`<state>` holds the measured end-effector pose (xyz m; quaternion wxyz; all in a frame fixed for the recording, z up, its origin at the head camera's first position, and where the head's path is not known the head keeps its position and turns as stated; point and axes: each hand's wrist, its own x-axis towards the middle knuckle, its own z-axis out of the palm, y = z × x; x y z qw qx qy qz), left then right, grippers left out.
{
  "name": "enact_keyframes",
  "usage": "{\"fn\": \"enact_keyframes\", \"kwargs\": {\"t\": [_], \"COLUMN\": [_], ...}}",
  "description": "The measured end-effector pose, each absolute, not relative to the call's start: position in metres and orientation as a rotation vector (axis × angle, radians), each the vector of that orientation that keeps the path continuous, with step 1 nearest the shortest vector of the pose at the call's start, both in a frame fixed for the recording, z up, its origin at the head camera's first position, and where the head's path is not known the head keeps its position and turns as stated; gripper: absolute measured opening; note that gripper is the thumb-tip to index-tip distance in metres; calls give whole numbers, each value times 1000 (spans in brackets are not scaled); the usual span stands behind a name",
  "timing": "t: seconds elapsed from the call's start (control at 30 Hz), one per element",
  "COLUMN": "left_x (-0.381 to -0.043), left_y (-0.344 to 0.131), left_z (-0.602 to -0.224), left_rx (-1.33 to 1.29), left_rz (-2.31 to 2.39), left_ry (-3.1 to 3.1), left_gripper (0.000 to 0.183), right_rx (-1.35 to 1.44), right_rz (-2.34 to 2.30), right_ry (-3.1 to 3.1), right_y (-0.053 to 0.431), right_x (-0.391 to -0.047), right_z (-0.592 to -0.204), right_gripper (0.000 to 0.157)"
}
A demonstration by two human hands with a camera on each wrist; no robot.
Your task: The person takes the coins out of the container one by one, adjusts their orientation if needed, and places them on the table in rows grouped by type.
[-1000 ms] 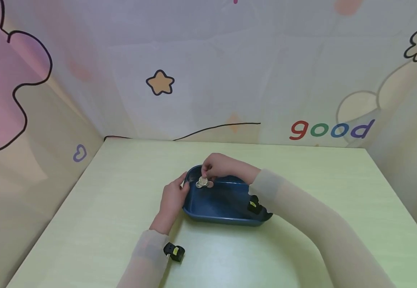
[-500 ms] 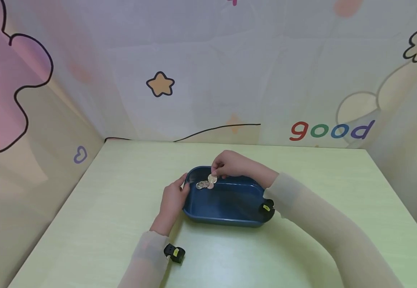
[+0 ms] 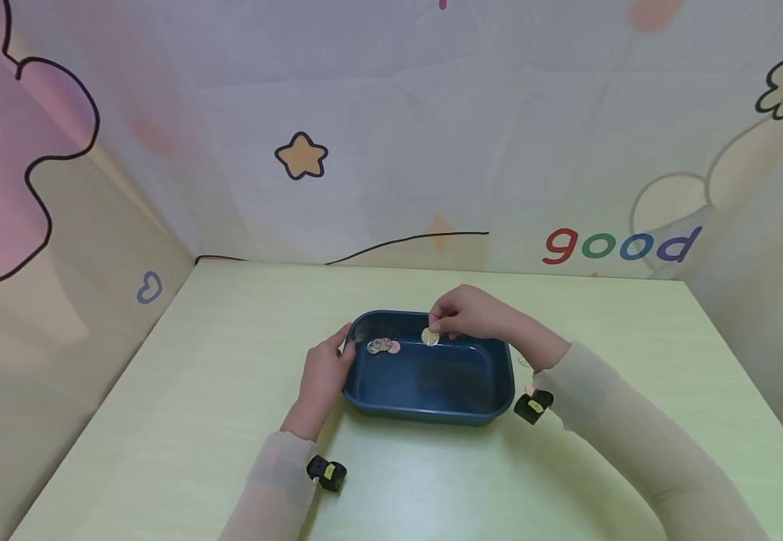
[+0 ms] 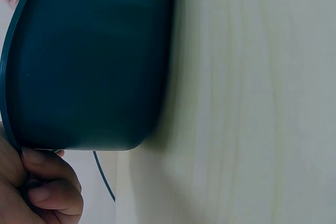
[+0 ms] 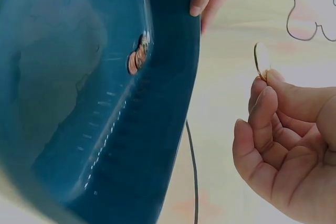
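A dark blue rectangular tray [image 3: 428, 379] stands on the table, and my left hand [image 3: 324, 379] grips its left end by the rim. In the left wrist view, the fingers [image 4: 55, 195] of that hand curl at the rim. My right hand [image 3: 476, 312] pinches a shiny gold-coloured coin [image 3: 430, 336] between thumb and fingertips, above the tray's far side. The right wrist view shows this coin [image 5: 260, 61] held on edge, apart from the tray. Inside, several overlapping coins [image 3: 381, 346] lie near the far left corner, some silvery, one coppery.
Just right of the tray, a pale round thing [image 3: 524, 361] and a small pinkish one [image 3: 530, 389] show on the table [image 3: 601, 323], partly hidden by the right sleeve. A printed cloth backdrop [image 3: 391, 150] rises behind the table.
My right hand has moved right from the coin pile with the gold-coloured coin between its fingers. The remaining coins show fully now. My left hand has stayed on the tray.
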<state>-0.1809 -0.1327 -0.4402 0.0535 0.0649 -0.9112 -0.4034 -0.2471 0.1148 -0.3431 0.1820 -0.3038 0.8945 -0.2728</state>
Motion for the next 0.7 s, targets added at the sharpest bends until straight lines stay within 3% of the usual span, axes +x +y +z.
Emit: {"fn": "enact_keyframes", "kwargs": {"t": [0.7], "left_x": [-180], "left_y": [-132], "left_z": [-440], "left_rx": [196], "left_rz": [-1231], "left_ry": [-2778], "left_gripper": [46], "right_rx": [-701], "right_rz": [-839], "right_ry": [2576], "right_y": [191], "right_x": [-228], "right_z": [-350], "right_gripper": [12]}}
